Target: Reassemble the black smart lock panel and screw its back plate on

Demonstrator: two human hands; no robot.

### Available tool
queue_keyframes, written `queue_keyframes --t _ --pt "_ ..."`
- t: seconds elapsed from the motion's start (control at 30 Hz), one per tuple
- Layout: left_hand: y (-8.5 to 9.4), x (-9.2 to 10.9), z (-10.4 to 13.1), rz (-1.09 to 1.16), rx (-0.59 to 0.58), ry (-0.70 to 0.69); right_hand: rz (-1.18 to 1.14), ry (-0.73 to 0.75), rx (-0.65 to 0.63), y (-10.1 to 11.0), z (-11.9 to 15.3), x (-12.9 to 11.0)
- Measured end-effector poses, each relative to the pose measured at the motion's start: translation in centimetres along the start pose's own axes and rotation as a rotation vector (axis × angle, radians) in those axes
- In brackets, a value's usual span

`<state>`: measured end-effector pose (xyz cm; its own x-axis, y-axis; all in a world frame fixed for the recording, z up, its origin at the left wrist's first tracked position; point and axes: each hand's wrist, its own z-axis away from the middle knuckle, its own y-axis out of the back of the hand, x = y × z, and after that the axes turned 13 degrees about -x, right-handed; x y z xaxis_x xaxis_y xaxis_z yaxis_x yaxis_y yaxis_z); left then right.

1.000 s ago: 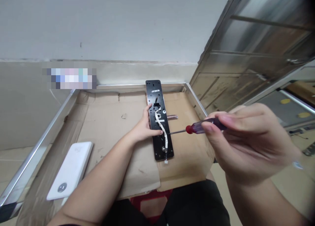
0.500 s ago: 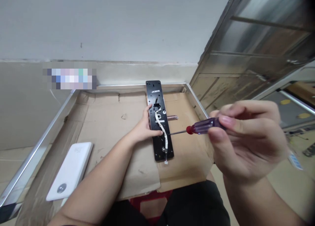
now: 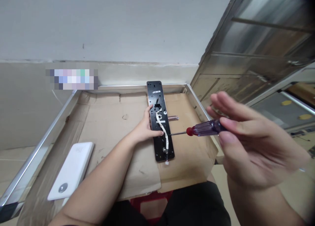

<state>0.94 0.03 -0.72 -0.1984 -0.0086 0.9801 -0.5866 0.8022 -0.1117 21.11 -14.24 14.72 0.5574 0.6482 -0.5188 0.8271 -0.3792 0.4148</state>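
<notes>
A long black panel [image 3: 154, 91], with screw holes and small labels, lies face up across the cardboard, its far end near the tray's back rim. My left hand [image 3: 145, 129] grips the panel by its left edge, thumb laid over the top. Along the panel runs a white-wrapped cable [image 3: 163, 129] ending in a small white connector [image 3: 167, 162] past the near edge. My right hand [image 3: 248, 140] pinches the end of a screwdriver [image 3: 205, 128] with a purple translucent handle and red collar, other fingers raised. Its shaft points left, the tip at the panel's right edge; contact is unclear.
Cardboard [image 3: 110, 117] lines a metal-framed tray [image 3: 36, 150]. A white power bank [image 3: 71, 170] lies at left. A second clear handle [image 3: 173, 118] pokes out from the panel's right side. A wall stands behind, metal cabinet doors [image 3: 258, 45] at right.
My right hand has shifted right along the screwdriver handle, and its fingers have straightened. The left hand and the panel stay nearly as they were.
</notes>
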Motion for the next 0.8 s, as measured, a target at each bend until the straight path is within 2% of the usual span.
queue_keyframes --t 0.17,0.23,0.33,0.43,0.5,0.67,0.8 --pt "0.0 -0.2 0.0 0.005 -0.004 -0.003 0.136 0.05 0.186 -0.6 -0.3 0.5" --pt "0.0 0.0 -0.1 -0.008 0.011 0.017 0.18 0.089 0.223 -0.8 -0.5 1.0" --pt "-0.1 0.4 0.0 -0.011 0.005 0.034 0.093 0.093 0.161 -0.6 -0.8 1.2" --pt "-0.2 0.5 0.0 -0.012 0.005 0.029 -0.048 0.131 0.042 -0.2 -0.7 0.9" --pt "-0.2 0.3 0.0 -0.006 0.011 0.022 -0.046 0.165 -0.002 -0.1 -0.6 0.9" --pt "-0.1 0.0 0.0 -0.003 0.013 0.029 0.026 0.181 0.129 -0.2 -0.5 1.9" --pt "-0.1 0.3 0.0 -0.019 0.01 0.026 -0.037 0.151 0.037 0.1 -0.6 1.9"
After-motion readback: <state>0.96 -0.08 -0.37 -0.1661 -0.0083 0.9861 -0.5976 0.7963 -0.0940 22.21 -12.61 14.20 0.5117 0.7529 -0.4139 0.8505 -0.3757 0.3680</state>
